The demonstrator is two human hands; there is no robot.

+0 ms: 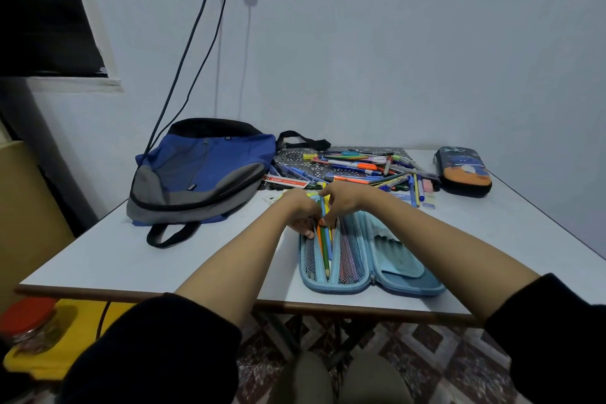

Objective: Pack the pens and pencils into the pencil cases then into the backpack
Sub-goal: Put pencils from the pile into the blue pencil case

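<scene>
Left hand (300, 208) and right hand (342, 202) around pencils (324, 251) in open pencil case (408, 284)

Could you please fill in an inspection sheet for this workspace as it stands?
Surface: white table, patterned mat on it.
Job's things: blue pencil case open, near edge, packed pencils in left pocket; loose pens heaped on mat; dark pencil case closed, far right; backpack lying left.
Clutter: red-and-white packet by the heap.
Hands: left hand and right hand at the blue case's far end; right fingers pinch packed pencils; left hold unclear.
Cables: two black cables hang behind the backpack.
Surroundings: red-lidded jar below the table, left.
</scene>
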